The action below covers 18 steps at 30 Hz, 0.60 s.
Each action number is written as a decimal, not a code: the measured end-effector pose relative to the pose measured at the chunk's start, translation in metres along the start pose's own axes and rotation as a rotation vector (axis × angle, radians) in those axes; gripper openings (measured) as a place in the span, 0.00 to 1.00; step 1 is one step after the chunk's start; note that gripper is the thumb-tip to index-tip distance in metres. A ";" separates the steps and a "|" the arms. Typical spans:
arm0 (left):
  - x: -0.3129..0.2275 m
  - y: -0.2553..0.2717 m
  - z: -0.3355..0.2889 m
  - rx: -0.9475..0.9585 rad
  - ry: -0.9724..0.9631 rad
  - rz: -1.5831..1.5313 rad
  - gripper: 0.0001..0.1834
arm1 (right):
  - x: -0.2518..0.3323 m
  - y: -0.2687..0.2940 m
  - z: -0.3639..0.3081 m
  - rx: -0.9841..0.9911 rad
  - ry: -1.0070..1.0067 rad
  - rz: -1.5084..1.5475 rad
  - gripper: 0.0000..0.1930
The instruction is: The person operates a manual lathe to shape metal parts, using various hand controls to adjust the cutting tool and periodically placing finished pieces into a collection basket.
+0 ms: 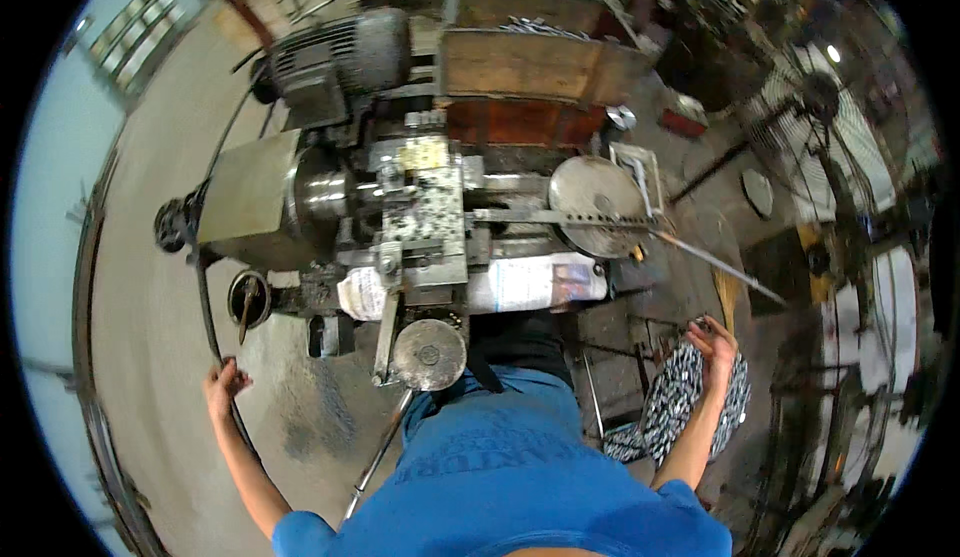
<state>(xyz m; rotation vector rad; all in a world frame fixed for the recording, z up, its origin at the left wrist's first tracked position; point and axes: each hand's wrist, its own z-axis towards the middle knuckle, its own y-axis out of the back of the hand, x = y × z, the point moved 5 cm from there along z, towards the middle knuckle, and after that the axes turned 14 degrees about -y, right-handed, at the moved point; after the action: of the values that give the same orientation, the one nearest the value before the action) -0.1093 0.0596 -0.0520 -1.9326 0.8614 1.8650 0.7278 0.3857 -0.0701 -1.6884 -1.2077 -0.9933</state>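
Observation:
My left hand is held out to the left over the floor, beside a dark bar or cable running down past it. Its fingers are loosely bent and somewhat apart, with nothing visible in them. Out to the right, my right hand has its fingers apart and holds nothing; it is above a pile of small metal pieces. Between my arms stands a lathe-like machine with a round chuck and a chip-covered slide. A round metal disc sits at its front, close to my body.
An electric motor is behind the machine, beside a wooden crate of metal pieces. A round plate and a long rod lie right. A pot with a brush is left; a large fan stands far right.

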 end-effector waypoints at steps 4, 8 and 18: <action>-0.003 -0.001 -0.005 -0.026 -0.018 0.031 0.15 | 0.083 -0.113 -0.009 0.401 0.425 -0.016 0.19; -0.009 0.000 -0.004 -0.026 -0.070 0.126 0.14 | 0.103 -0.283 -0.019 0.500 0.576 -0.660 0.24; -0.013 0.023 -0.045 -0.015 -0.296 0.871 0.18 | 0.018 -0.601 -0.108 0.861 1.279 -1.646 0.14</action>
<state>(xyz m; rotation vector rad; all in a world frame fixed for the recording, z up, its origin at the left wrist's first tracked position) -0.0875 0.0174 -0.0309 -1.2943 1.7612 2.5094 0.1378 0.4164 0.0866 0.9433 -1.4578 -1.5644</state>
